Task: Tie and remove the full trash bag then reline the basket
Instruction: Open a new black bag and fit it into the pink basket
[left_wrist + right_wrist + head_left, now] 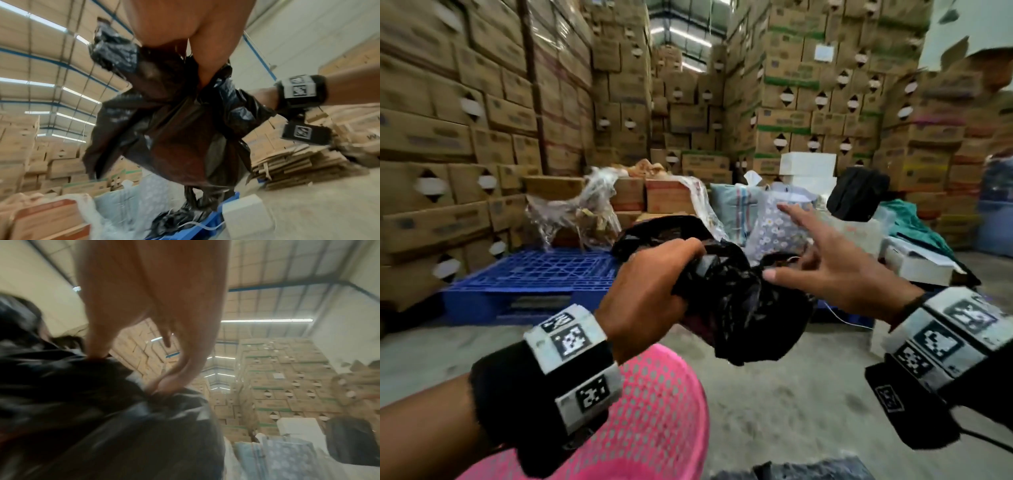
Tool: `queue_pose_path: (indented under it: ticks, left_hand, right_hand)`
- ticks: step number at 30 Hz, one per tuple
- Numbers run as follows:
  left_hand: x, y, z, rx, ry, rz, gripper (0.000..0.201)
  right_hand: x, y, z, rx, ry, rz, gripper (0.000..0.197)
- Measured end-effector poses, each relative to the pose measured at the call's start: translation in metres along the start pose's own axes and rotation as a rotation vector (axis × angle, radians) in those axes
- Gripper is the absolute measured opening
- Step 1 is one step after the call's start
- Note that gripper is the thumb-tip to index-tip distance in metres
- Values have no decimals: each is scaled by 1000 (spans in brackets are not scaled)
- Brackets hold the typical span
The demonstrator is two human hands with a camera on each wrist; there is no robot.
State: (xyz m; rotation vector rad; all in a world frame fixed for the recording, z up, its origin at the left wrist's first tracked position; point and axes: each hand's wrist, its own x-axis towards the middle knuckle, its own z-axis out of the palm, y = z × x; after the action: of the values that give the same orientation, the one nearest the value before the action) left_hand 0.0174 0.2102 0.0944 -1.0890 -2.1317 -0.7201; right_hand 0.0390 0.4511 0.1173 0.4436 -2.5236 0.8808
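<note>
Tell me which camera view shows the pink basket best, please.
The head view: the pink basket fills the lower frame beneath the left hand, its mesh wall clear. Neither wrist view shows it; both mostly show the black trash bag.

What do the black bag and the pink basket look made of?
Black bag: thin glossy plastic film, going by its crinkles and sheen where the left hand bunches it. Pink basket: probably rigid moulded plastic, matte, with a perforated mesh wall.

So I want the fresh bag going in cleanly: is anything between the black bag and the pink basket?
Nothing visible. The black bag hangs from the left hand beside the pink basket; the basket's mouth is out of view.
</note>
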Motion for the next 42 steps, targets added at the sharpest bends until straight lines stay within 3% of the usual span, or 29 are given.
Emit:
queue_pose_path:
  ticks: [2, 4, 6, 9, 14, 16, 18, 21, 26, 27, 29, 31, 32, 33, 34, 36, 38, 40, 42]
  left_hand:
    - [-25, -17, -25, 63, -3, 36, 25]
    - [-50, -32, -43, 132, -51, 83, 19]
    - [-76, -51, -62, 168, -102, 73, 10]
    - [-109, -85, -86, 175, -169, 13, 18]
    - [-151, -123, -120, -39, -447, -176, 71]
    - [-158, -138, -133, -125, -503, -236, 80]
    - [-158, -155, -142, -122, -504, -271, 74]
    - [-148, -178, -141, -98, -424, -321, 45]
    - [-117, -198, -112, -232, -270, -442, 25]
    - [-108, -199, -107, -297, -303, -474, 29]
    - [-94, -202, -92, -359, -516, -541, 53]
    - [-82, -199, -69, -378, -740, -489, 72]
    - [-76, -196, -55, -411, -783, -425, 78]
    - [-72, -192, -42, -438, -783, -360, 70]
    - [-68, -188, -32, -424, -781, -318, 49]
    - [-59, -181, -22, -356, -739, -272, 13]
    - [-50, -177, -23, -251, -639, -250, 21]
    - [-46, -173, -34, -161, -483, -189, 17]
    - [-47, -167, -50, -83, -384, -121, 12]
  right_hand:
    - [14, -6, 26, 62, -197, 57, 93]
    - [26, -16, 56, 66, -269, 33, 50]
    - [39, -32, 88, -47, -233, -63, 4]
    - [55, -59, 130, -198, -136, -185, 24]
    - [62, -88, 169, -359, -27, -479, 7]
    - [52, -88, 180, -480, -52, -565, 4]
    - [38, -79, 190, -615, -75, -610, 14]
    - [21, -69, 194, -669, -82, -622, 38]
    - [2, -77, 194, -719, -114, -689, 34]
    - [-2, -80, 191, -738, -133, -706, 35]
    - [-8, -86, 186, -759, -164, -742, 39]
    - [-11, -95, 186, -777, -169, -779, 38]
    - [-13, -100, 188, -782, -170, -805, 35]
    - [-13, -105, 191, -779, -186, -828, 31]
    - [-13, -107, 194, -773, -215, -838, 29]
    - [-11, -104, 193, -769, -279, -755, 25]
    - [-11, -92, 185, -687, -305, -566, 16]
    - [-15, -85, 176, -454, -302, -363, 8]
    - [-16, -85, 165, -167, -139, -220, 14]
